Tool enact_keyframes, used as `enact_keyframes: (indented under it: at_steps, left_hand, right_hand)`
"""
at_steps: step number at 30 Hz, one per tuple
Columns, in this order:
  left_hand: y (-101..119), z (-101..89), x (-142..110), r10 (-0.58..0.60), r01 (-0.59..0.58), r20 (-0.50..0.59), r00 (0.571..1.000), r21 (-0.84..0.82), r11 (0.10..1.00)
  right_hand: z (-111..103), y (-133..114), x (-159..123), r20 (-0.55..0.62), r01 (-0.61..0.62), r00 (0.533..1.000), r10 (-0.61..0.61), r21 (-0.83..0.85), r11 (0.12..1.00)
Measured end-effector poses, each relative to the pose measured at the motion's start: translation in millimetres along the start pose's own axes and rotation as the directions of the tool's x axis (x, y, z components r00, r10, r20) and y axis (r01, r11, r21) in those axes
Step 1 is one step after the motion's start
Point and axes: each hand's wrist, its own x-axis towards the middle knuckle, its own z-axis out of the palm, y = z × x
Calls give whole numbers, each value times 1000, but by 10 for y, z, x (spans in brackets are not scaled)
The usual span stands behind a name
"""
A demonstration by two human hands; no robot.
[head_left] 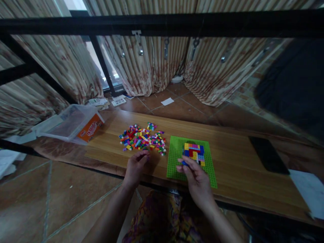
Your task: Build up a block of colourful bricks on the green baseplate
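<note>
A green baseplate (177,158) lies on a wooden board, with a patch of coloured bricks (194,152) built on it. My right hand (196,179) rests over the plate's near edge, fingers pinched on a small blue brick (184,163) beside the built patch. To the left lies a loose pile of several small coloured bricks (141,137). My left hand (136,167) sits just in front of that pile, fingers curled with their tips near its front edge; whether they hold a brick is hidden.
A clear plastic box with an orange label (76,123) lies tipped at the board's left end. A black phone (268,154) lies at the right, with white paper (307,189) beyond it. Black metal bars (162,25) cross overhead. Curtains and tiled floor lie behind.
</note>
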Motion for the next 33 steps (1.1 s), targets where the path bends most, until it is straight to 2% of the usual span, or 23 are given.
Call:
enact_keyframes:
  at_steps: [5,8,12,17,20,22,24,26,30,33]
  left_hand:
    - [-57,-66,81,27,-27,-6,1000,59,998]
    - [-71,-75,132,124,-118,-22,992,173,978]
    - [-96,-83,214,278,-238,-46,959,394,888]
    - [-167,-117,259,479,-394,28,877,612,686]
    - [-206,-140,261,568,-464,85,819,679,568]
    - [-221,-147,263,598,-489,110,794,701,520]
    - [-227,-148,266,613,-498,123,780,716,490]
    - [-227,-142,267,619,-499,132,774,728,470]
    - [-216,-124,254,615,-490,136,777,744,454]
    - [-206,-115,242,609,-485,136,782,746,456]
  right_hand:
    - [-470,22,-66,-170,-83,982,80,-11,996]
    - [-696,77,-46,-270,-118,958,100,-50,992]
    - [-892,164,46,-338,-109,940,54,-146,983]
    - [-924,188,202,-301,-78,954,1,-242,967]
    - [-888,160,301,-247,-55,969,-3,-229,972]
    - [-878,140,368,-203,-35,979,-10,-216,976]
    - [-888,122,433,-156,-19,988,-18,-232,973]
    - [-910,106,487,-117,8,992,-48,-319,948]
    - [-938,90,555,-47,160,975,-218,-535,830]
    - [-931,116,598,-32,214,960,-277,-549,808]
